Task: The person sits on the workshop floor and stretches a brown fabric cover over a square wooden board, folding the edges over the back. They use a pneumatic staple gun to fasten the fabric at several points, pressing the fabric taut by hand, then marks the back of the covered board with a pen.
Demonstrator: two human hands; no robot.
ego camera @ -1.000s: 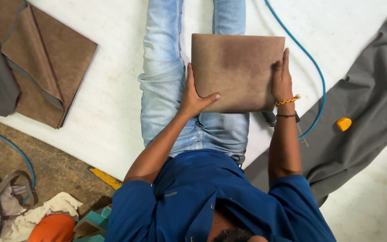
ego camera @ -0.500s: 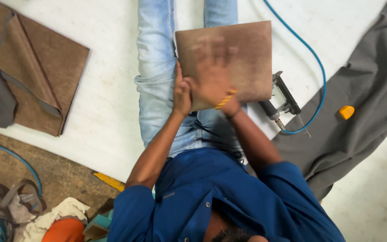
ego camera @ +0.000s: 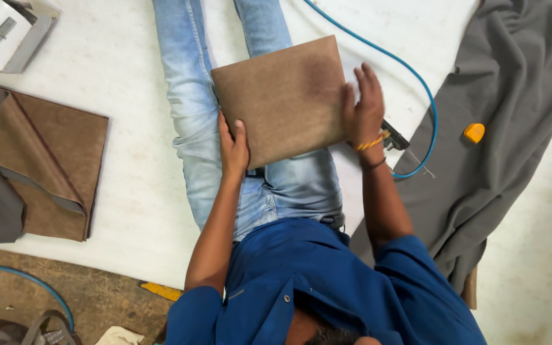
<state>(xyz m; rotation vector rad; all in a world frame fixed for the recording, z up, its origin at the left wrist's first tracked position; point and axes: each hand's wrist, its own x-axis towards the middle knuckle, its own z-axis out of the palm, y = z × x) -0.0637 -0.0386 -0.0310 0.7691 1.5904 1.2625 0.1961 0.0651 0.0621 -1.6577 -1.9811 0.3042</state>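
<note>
**A:** The flat, square panel covered in brown fabric [ego camera: 280, 99] lies across your thighs, tilted, between your two hands. Your left hand [ego camera: 233, 148] clasps its near left corner, thumb on top and fingers seemingly curled under. Your right hand [ego camera: 364, 107] lies open and flat along its right edge, fingers spread.

**B:** How will it handle?

**A:** I'd judge it stiff and fairly light, since it keeps its shape with no sag. The woven cover should give good grip. Hold it by opposite edges or corners, as you do now.

**B:** And around it?

**A:** Just past your right wrist, a dark tool [ego camera: 393, 139] peeks out, with a blue hose [ego camera: 416, 76] looping beside it. Further right lies a loose grey cloth [ego camera: 506, 108] with a small orange object [ego camera: 474, 132] on it. Well left of your left hand sits a folded brown fabric piece [ego camera: 46, 166]; beyond it, a pale box-like shape [ego camera: 7, 32], too cropped to identify, with no label readable.
</note>
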